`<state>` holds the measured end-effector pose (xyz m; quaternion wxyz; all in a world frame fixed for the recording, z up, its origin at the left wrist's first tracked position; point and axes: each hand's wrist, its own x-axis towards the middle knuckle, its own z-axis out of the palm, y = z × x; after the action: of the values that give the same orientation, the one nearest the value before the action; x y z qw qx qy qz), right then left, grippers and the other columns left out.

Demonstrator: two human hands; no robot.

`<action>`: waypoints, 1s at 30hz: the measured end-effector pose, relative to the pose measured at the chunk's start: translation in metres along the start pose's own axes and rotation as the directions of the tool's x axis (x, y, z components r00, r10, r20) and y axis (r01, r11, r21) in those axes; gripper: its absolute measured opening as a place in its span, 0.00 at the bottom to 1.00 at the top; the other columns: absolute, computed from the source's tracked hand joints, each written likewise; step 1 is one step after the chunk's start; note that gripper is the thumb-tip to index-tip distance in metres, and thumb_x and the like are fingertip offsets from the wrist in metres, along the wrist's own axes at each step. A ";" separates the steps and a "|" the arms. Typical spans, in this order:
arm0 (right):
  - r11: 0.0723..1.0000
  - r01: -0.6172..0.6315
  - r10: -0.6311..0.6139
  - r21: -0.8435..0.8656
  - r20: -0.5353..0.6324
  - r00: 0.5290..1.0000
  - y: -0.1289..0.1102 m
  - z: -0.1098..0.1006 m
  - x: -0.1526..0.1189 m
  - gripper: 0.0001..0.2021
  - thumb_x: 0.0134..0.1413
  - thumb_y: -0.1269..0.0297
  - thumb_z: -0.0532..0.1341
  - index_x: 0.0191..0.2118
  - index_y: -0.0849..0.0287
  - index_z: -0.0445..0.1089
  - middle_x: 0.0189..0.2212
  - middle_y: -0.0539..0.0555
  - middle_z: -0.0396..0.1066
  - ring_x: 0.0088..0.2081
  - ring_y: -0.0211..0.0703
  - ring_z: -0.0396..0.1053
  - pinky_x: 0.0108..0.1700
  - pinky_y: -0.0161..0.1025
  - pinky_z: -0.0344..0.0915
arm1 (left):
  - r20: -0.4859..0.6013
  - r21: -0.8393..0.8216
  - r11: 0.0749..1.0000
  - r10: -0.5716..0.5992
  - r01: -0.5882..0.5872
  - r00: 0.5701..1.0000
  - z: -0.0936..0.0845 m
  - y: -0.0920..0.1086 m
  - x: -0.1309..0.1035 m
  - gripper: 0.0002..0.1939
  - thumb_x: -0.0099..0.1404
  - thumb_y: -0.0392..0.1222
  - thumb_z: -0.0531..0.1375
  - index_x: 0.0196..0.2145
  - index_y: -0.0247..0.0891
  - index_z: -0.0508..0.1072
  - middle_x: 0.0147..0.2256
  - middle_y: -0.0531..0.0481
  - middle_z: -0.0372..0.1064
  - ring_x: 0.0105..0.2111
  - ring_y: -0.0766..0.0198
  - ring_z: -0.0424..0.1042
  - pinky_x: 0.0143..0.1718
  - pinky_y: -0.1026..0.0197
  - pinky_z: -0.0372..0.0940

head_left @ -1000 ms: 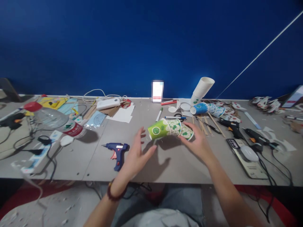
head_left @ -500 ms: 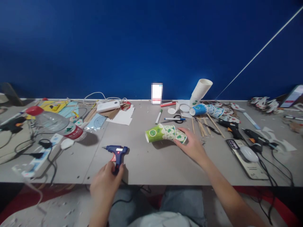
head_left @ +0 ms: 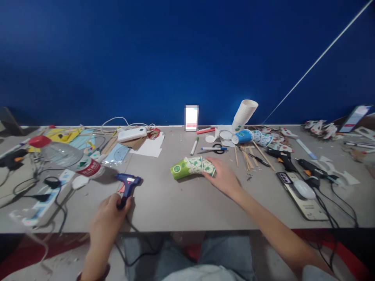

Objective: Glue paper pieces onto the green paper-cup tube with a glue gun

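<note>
My left hand (head_left: pixel 109 216) is closed round the handle of a blue glue gun (head_left: pixel 128 183), whose nozzle points left; a small red light glows on it. Its dark cord trails down over the table's front edge. My right hand (head_left: pixel 224 177) grips the right end of a curved row of green-and-white patterned paper cups (head_left: pixel 191 166), joined end to end and lying on their side on the table. The plain green end points left, and my fingers cover part of the right end.
A plastic bottle (head_left: pixel 72 158) and a power strip (head_left: pixel 51 201) lie on the left. Behind the cups are markers (head_left: pixel 194 146), scissors (head_left: pixel 218 148), blue patterned cups (head_left: pixel 243 137) and a leaning cup stack (head_left: pixel 245 113). On the right are a phone (head_left: pixel 304 203) and black glue guns (head_left: pixel 315 171).
My left hand has moved left with the glue gun, nearer the bottle. My right hand and the green cups have shifted slightly left. The whole view has also shifted a little.
</note>
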<state>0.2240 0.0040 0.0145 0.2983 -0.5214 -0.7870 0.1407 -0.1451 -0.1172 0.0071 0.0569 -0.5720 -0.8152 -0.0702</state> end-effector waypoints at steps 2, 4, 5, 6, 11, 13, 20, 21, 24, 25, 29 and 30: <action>1.000 0.004 -0.004 0.012 0.015 1.000 0.000 0.004 0.003 0.24 0.53 0.57 0.62 0.56 0.52 0.66 0.51 0.58 0.72 0.53 0.58 0.68 0.56 0.56 0.62 | 0.013 0.014 1.000 0.011 -0.011 1.000 0.000 -0.006 0.007 0.14 0.64 0.53 0.54 0.28 0.41 0.61 0.29 0.48 0.66 0.32 0.58 0.66 0.29 0.61 0.50; 0.999 0.017 -0.018 0.031 0.023 1.000 -0.001 0.005 0.005 0.24 0.53 0.56 0.63 0.56 0.52 0.66 0.51 0.58 0.72 0.53 0.58 0.68 0.56 0.57 0.61 | 0.012 0.028 0.999 0.028 -0.028 1.000 0.001 -0.010 0.010 0.14 0.64 0.53 0.54 0.28 0.41 0.61 0.29 0.48 0.66 0.32 0.58 0.66 0.29 0.61 0.50; 0.999 0.022 -0.023 0.044 0.022 0.999 -0.001 0.004 0.007 0.25 0.52 0.54 0.64 0.56 0.51 0.66 0.52 0.58 0.72 0.54 0.58 0.67 0.57 0.57 0.61 | 0.004 0.035 0.999 0.039 -0.039 0.999 0.002 -0.010 0.011 0.14 0.65 0.52 0.54 0.28 0.40 0.61 0.29 0.48 0.66 0.32 0.58 0.66 0.29 0.61 0.50; 0.998 0.023 -0.024 0.061 0.016 1.000 0.000 0.001 0.009 0.25 0.51 0.52 0.64 0.56 0.51 0.66 0.52 0.58 0.71 0.54 0.58 0.67 0.57 0.57 0.60 | -0.005 0.043 0.998 0.047 -0.047 0.999 0.002 -0.011 0.011 0.14 0.65 0.52 0.53 0.28 0.40 0.61 0.28 0.48 0.66 0.32 0.58 0.66 0.29 0.61 0.50; 0.985 -0.081 0.100 0.150 -0.123 0.987 0.026 -0.023 0.049 0.17 0.55 0.53 0.59 0.48 0.53 0.72 0.48 0.58 0.73 0.48 0.54 0.71 0.52 0.52 0.65 | -0.064 0.101 0.995 0.032 -0.026 0.997 -0.006 -0.001 0.006 0.16 0.67 0.54 0.51 0.33 0.39 0.65 0.32 0.47 0.68 0.31 0.57 0.66 0.27 0.60 0.48; 0.978 -0.146 0.171 0.146 -0.173 0.970 0.048 -0.032 0.077 0.14 0.53 0.57 0.60 0.43 0.58 0.73 0.42 0.60 0.75 0.40 0.52 0.73 0.47 0.49 0.67 | -0.128 0.109 0.994 0.010 0.004 0.992 -0.015 0.008 0.004 0.16 0.68 0.55 0.50 0.36 0.39 0.67 0.35 0.45 0.69 0.30 0.57 0.67 0.27 0.60 0.47; 0.908 -0.384 0.414 0.169 -0.215 0.884 0.102 -0.025 0.142 0.18 0.50 0.57 0.63 0.44 0.63 0.70 0.37 0.60 0.76 0.38 0.50 0.73 0.46 0.46 0.66 | -0.183 -0.018 0.999 -0.042 0.039 0.982 -0.029 0.036 0.012 0.18 0.68 0.55 0.51 0.43 0.39 0.68 0.40 0.44 0.71 0.41 0.52 0.69 0.35 0.59 0.57; 0.909 -0.382 0.411 0.164 -0.215 0.886 0.103 -0.021 0.143 0.17 0.49 0.58 0.63 0.43 0.62 0.70 0.36 0.60 0.76 0.37 0.50 0.72 0.45 0.46 0.66 | -0.138 -0.008 0.998 -0.056 0.055 0.989 -0.026 0.036 0.014 0.18 0.67 0.54 0.51 0.44 0.38 0.68 0.41 0.42 0.71 0.41 0.51 0.69 0.36 0.58 0.57; 0.920 -0.362 0.388 0.148 -0.224 0.894 0.101 -0.014 0.140 0.13 0.48 0.65 0.61 0.41 0.61 0.71 0.31 0.56 0.75 0.35 0.47 0.72 0.44 0.44 0.65 | -0.019 0.024 0.996 -0.081 0.082 0.997 -0.017 0.035 0.016 0.16 0.67 0.49 0.51 0.46 0.36 0.67 0.43 0.40 0.70 0.41 0.51 0.70 0.35 0.57 0.58; 0.923 -0.357 0.383 0.146 -0.227 0.895 0.100 -0.012 0.139 0.12 0.47 0.67 0.60 0.41 0.61 0.72 0.30 0.55 0.75 0.34 0.47 0.71 0.45 0.44 0.65 | -0.005 0.024 0.996 -0.086 0.086 0.996 -0.014 0.034 0.015 0.15 0.68 0.47 0.51 0.46 0.35 0.67 0.44 0.40 0.70 0.41 0.51 0.70 0.35 0.57 0.58; 0.917 -0.356 0.394 0.181 -0.261 0.881 0.096 -0.013 0.134 0.16 0.43 0.71 0.57 0.41 0.60 0.73 0.28 0.52 0.73 0.34 0.47 0.70 0.46 0.45 0.65 | -0.018 -0.013 0.997 -0.082 0.082 0.996 -0.006 0.034 0.010 0.12 0.67 0.42 0.52 0.45 0.36 0.68 0.42 0.42 0.69 0.39 0.54 0.70 0.36 0.58 0.60; 0.907 -0.362 0.411 0.215 -0.266 0.872 0.095 -0.014 0.132 0.17 0.42 0.71 0.57 0.41 0.60 0.73 0.27 0.52 0.72 0.33 0.47 0.70 0.46 0.45 0.65 | -0.031 -0.028 0.996 -0.080 0.079 0.996 -0.005 0.034 0.009 0.12 0.66 0.42 0.52 0.44 0.37 0.68 0.42 0.42 0.69 0.38 0.54 0.70 0.36 0.58 0.60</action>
<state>0.2660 0.1620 0.0170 0.4224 -0.6584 -0.5971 0.1777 -0.1161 -0.0983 0.0149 0.0594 -0.5388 -0.8352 -0.0926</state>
